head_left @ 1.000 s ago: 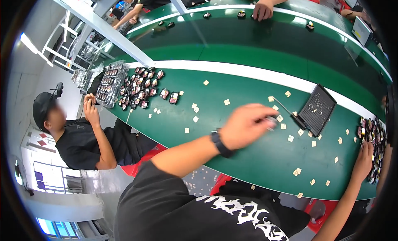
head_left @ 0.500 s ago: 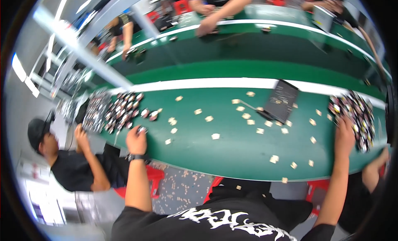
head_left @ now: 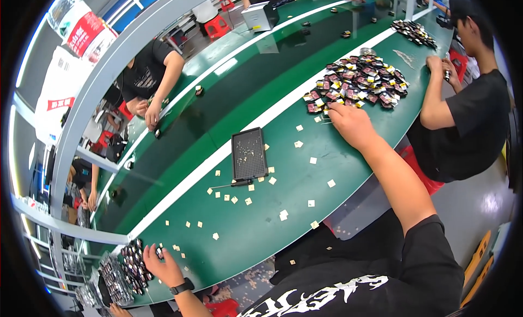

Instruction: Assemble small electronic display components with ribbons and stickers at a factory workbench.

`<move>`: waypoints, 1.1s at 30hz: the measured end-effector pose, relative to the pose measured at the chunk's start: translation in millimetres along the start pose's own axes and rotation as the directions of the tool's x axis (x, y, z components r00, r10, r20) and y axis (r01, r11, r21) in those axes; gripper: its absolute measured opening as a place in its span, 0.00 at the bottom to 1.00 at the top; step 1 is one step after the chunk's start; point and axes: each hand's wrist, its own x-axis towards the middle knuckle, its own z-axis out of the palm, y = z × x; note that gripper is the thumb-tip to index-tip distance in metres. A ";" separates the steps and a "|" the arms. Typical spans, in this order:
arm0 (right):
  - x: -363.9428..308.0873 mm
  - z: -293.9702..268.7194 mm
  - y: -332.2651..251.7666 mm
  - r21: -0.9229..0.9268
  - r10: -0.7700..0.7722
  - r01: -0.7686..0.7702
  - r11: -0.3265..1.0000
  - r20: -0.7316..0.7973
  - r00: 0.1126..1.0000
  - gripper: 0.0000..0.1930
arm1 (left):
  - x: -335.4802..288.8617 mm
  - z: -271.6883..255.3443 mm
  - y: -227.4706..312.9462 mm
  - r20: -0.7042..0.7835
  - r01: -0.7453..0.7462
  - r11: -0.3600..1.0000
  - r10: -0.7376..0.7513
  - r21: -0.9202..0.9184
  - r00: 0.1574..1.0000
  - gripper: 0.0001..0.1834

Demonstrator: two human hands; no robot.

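Observation:
My left hand (head_left: 164,269), with a dark band on its wrist, is over the green table at the lower left. Its fingers are spread beside a small dark part (head_left: 159,253), at the edge of a group of similar parts (head_left: 135,265). My right hand (head_left: 351,125) reaches to the near edge of a large heap of small black parts with pink and yellow faces (head_left: 357,82). Its fingers are closed around what look like thin tweezers (head_left: 324,121), whose pale prongs stick out to the left. Whether they touch a part, I cannot tell.
A black tray (head_left: 249,153) with pale bits lies mid-table, a thin rod (head_left: 229,184) by its near end. Several small cream squares (head_left: 235,200) are scattered around. Packed silvery parts (head_left: 113,279) lie far left. A co-worker (head_left: 463,104) sits at right; others work across the belt (head_left: 201,115).
My view has swung to the right, and the large heap now shows fully. My left hand has opened from around a small dark part. My right hand stays by the heap.

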 end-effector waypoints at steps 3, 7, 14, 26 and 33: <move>1.5 -2.3 -2.3 0.012 -0.030 0.029 0.999 0.013 0.999 0.08 | 4.9 4.5 81.5 0.026 -0.186 0.972 0.192 -0.145 0.981 0.19; 0.3 -7.8 -3.0 -0.014 -0.039 0.039 0.999 0.012 0.999 0.08 | 5.0 11.9 171.4 0.094 -0.354 0.872 0.405 -0.337 0.909 0.18; 2.9 -44.9 -65.6 0.142 -0.189 0.201 0.969 -0.093 0.978 0.13 | -2.9 46.2 213.1 0.365 -0.007 0.482 0.673 -0.876 0.643 0.15; -0.6 -80.4 -223.5 0.392 -0.393 0.428 0.814 -0.172 0.904 0.07 | 0.1 76.8 198.3 0.603 0.932 0.133 0.791 -0.338 0.106 0.37; 8.8 -81.4 -229.8 0.360 -0.418 0.379 0.852 0.032 0.908 0.13 | -2.2 84.8 189.5 0.646 0.971 0.055 0.755 -0.232 0.111 0.33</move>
